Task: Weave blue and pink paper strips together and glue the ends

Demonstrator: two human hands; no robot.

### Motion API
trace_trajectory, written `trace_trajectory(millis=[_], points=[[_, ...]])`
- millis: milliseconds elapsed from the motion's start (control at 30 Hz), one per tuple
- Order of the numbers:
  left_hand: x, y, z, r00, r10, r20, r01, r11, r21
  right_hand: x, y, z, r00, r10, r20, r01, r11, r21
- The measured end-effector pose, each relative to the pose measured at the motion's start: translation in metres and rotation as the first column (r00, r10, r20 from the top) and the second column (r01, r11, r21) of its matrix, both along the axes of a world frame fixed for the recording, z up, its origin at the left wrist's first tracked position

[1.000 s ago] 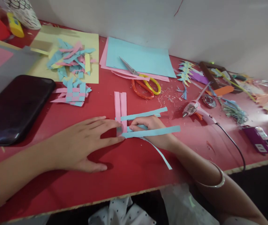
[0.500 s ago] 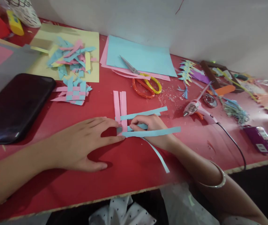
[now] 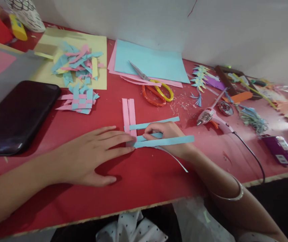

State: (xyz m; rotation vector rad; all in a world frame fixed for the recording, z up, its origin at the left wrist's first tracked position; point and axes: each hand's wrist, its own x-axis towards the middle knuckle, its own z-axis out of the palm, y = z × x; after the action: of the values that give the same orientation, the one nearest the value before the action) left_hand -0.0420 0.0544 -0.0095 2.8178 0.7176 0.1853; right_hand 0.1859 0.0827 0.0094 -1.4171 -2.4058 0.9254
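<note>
Pink paper strips (image 3: 129,116) point away from me and cross several blue paper strips (image 3: 165,141) that run to the right. My left hand (image 3: 90,154) lies spread on the red table, its fingertips pressing the left ends of the strips where they cross. Thumb and finger of my right hand (image 3: 170,136) are pinched on a middle blue strip. One blue strip passes in front of that hand, another lies behind it, and a thin strip curls out below it. Part of the crossing is hidden under my left fingers.
Scissors (image 3: 156,89) rest partly on stacked blue and pink sheets (image 3: 151,58). At left are a woven paper piece (image 3: 80,101), a scrap pile (image 3: 80,62) on a yellow sheet, and a black phone-like slab (image 3: 20,117). A corded glue gun (image 3: 214,119) lies right.
My right hand has shifted slightly right along the blue strip. My left fingers have moved further over the crossing. The thin hanging strip has swung up and to the right.
</note>
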Motion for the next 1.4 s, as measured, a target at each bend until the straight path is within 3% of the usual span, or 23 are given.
trace_trajectory(millis=[233,333,433,500,533,600,700,767,1000,1133,1267,1400], points=[[-0.001,-0.001,-0.001,1.000,0.017,-0.020,-0.018,0.999,-0.031,0.029,0.011,0.020,1.000,-0.005,0.029,0.002,0.992,0.128],[0.000,-0.002,0.000,1.000,0.023,-0.016,-0.023,0.999,-0.034,0.039,0.011,0.034,0.995,-0.082,0.048,0.069,0.970,0.233],[0.002,-0.004,0.001,0.999,0.029,-0.014,-0.029,0.999,-0.025,0.044,0.009,0.044,0.969,-0.244,-0.034,0.234,0.870,0.435],[0.003,-0.005,0.000,0.999,0.037,-0.015,-0.037,0.999,-0.009,0.041,0.008,0.046,0.957,-0.267,-0.117,0.286,0.782,0.554],[0.003,-0.006,0.000,0.999,0.037,-0.016,-0.037,0.999,0.002,0.038,0.007,0.045,0.963,-0.240,-0.124,0.266,0.767,0.584],[0.003,-0.006,-0.001,0.999,0.035,-0.012,-0.034,0.999,0.024,0.030,0.006,0.040,0.991,-0.129,-0.036,0.127,0.813,0.568],[0.003,-0.006,-0.002,0.999,0.031,-0.010,-0.030,0.999,0.038,0.016,0.006,0.025,0.974,0.088,0.209,-0.164,0.909,0.383],[0.002,-0.005,-0.002,1.000,0.028,-0.010,-0.028,0.999,0.023,0.009,0.006,0.015,0.947,0.123,0.298,-0.217,0.926,0.308],[0.002,-0.003,0.001,1.000,0.023,-0.014,-0.023,1.000,-0.011,-0.001,0.001,0.007,0.955,-0.013,0.296,-0.071,0.959,0.273],[0.003,-0.002,0.001,1.000,0.017,-0.019,-0.017,1.000,-0.005,-0.006,0.000,0.008,0.966,-0.029,0.258,-0.023,0.980,0.196],[0.004,-0.002,0.002,1.000,0.019,-0.016,-0.019,1.000,0.014,-0.010,-0.001,0.007,0.970,-0.050,0.237,-0.001,0.977,0.211],[0.004,-0.002,0.002,1.000,0.017,-0.011,-0.017,0.999,0.027,-0.015,-0.003,0.007,0.993,-0.042,0.107,0.021,0.983,0.184]])
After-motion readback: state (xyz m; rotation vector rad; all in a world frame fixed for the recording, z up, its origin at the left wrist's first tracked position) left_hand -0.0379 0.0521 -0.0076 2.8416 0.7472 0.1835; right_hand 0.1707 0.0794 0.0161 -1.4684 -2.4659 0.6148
